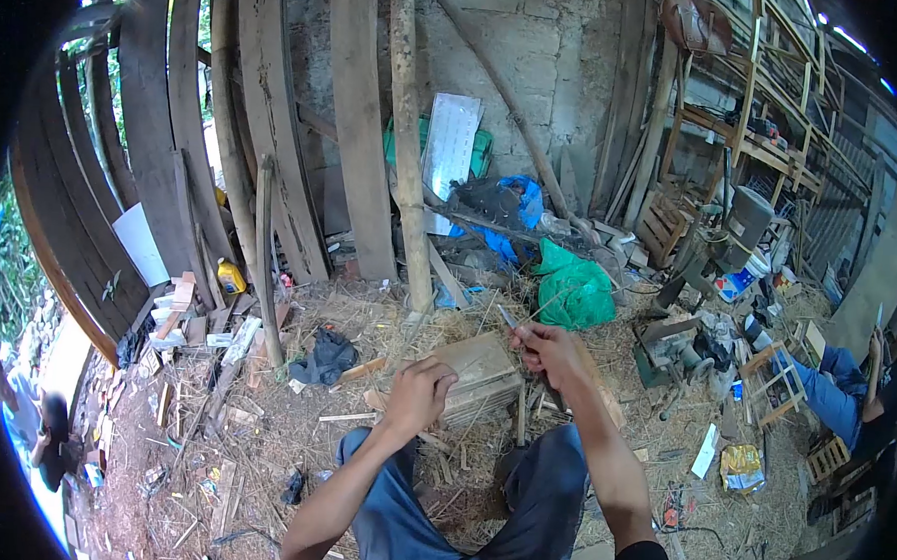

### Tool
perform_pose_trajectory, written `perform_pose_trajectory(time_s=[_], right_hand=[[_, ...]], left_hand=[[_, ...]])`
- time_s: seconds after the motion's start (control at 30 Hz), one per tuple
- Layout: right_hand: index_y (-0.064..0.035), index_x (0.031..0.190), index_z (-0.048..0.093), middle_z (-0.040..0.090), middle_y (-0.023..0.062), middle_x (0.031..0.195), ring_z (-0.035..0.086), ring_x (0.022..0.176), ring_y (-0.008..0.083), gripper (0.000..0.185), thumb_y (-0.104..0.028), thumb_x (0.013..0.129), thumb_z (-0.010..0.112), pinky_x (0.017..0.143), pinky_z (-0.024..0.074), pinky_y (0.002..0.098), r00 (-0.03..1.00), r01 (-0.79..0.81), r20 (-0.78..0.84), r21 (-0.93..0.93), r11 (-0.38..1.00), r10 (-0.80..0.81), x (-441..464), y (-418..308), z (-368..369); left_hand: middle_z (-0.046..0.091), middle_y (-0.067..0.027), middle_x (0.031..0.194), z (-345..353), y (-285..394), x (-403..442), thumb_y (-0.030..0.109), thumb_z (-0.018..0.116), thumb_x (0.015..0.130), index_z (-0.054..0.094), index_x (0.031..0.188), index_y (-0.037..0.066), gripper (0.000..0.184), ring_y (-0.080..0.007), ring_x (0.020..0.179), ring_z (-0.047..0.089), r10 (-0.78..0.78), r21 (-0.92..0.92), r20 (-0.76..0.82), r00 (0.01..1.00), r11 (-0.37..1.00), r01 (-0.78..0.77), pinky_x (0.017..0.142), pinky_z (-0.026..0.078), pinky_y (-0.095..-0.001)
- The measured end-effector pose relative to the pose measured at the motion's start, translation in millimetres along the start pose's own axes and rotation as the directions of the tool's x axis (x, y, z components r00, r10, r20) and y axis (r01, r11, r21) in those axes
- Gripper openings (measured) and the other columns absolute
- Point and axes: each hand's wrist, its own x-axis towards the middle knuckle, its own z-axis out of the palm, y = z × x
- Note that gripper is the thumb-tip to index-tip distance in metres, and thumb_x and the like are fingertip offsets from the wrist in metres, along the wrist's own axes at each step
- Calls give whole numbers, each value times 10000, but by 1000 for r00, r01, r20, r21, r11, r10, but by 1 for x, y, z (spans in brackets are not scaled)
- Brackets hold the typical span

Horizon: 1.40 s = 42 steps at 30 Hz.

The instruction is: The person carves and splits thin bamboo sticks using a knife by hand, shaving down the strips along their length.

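Note:
A wooden block (477, 366) with a pale, flat top stands in front of my knees. My left hand (422, 391) is at the block's left edge, its fingers curled; whatever they hold, if anything, is too small to make out. Over the block's right side, my right hand (546, 349) is closed on a thin pointed tool (508, 317), whose tip points up and to the left. Thin upright wooden legs show below the block, between my knees.
A dark plastic bag (325, 359) lies left of the block, and a green bag (575, 289) lies beyond it. A wooden post (410, 178) rises ahead. At the right sits another person (844, 387) near a small wooden frame (786, 390). Wood scraps and straw litter the ground.

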Motion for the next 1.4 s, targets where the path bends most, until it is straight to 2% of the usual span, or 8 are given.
perform_pose_trajectory(time_s=[0.13, 0.37, 0.53, 0.63, 0.87, 1.1, 1.27, 1.4], right_hand=[[7, 849, 602, 511, -13, 671, 354, 471, 48, 202, -182, 913, 570, 410, 248, 210, 1000, -10, -17, -132, 991, 8, 15, -7, -28], [2, 952, 625, 571, 18, 779, 350, 472, 46, 141, -109, 871, 594, 398, 239, 199, 881, 259, -413, 16, 966, -230, 33, -25, -115], [-3, 1055, 593, 598, 30, 816, 353, 481, 45, 233, -170, 893, 601, 397, 263, 194, 976, 85, -195, -38, 996, -91, 23, -18, -52], [-1, 1136, 556, 607, 34, 820, 361, 483, 50, 297, -180, 902, 593, 397, 270, 190, 994, 96, -67, 65, 993, -91, 28, -7, -27], [5, 1129, 570, 619, 39, 794, 388, 477, 50, 271, -155, 910, 573, 387, 287, 198, 987, 137, -95, 37, 990, -133, 45, 6, -28], [-3, 910, 646, 613, 19, 725, 412, 462, 50, 166, -157, 902, 585, 384, 298, 206, 997, 10, -68, -166, 986, -22, 37, 34, -21], [-13, 933, 635, 595, 8, 726, 397, 469, 48, 178, -182, 906, 585, 391, 275, 207, 989, 29, -144, 13, 1000, -26, 36, 8, -67], [-17, 962, 618, 594, 11, 750, 392, 479, 48, 177, -182, 910, 578, 400, 260, 201, 993, 35, -114, -25, 999, -38, 23, -4, -57]], left_hand=[[612, -136, 761, -9, 1, -4, 94, 637, 766, 651, 801, 27, 77, -328, 772, 599, 13, -42, 34, 999, 999, -11, 682, 463, -404], [636, -126, 765, -39, -27, -19, 111, 640, 809, 672, 842, 37, 88, -270, 679, 592, -207, -89, 97, 974, 972, 215, 635, 458, -358], [632, -119, 708, -16, -22, 9, 135, 649, 821, 680, 863, 41, 107, -191, 646, 577, -256, -174, 63, 965, 949, 264, 626, 451, -317], [617, -147, 694, 8, -16, 25, 113, 671, 786, 664, 848, 28, 105, -267, 600, 592, -162, -192, 27, 986, 968, 164, 583, 462, -349], [652, -140, 771, 54, -20, 48, 129, 688, 777, 678, 890, 45, 141, -257, 681, 629, -139, -117, 108, 984, 982, 151, 634, 487, -350], [645, -178, 763, 88, -16, 76, 130, 653, 792, 670, 872, 44, 119, -319, 703, 638, -131, -85, 104, 986, 986, 140, 651, 491, -398], [630, -76, 690, 84, 0, 77, 100, 663, 821, 672, 930, 21, 135, -129, 615, 571, -232, -242, 267, 935, 923, 298, 576, 446, -274], [605, -20, 675, 98, -25, 74, 135, 656, 846, 670, 923, 4, 152, -76, 610, 516, -194, -421, 357, 914, 840, 343, 559, 423, -249]])
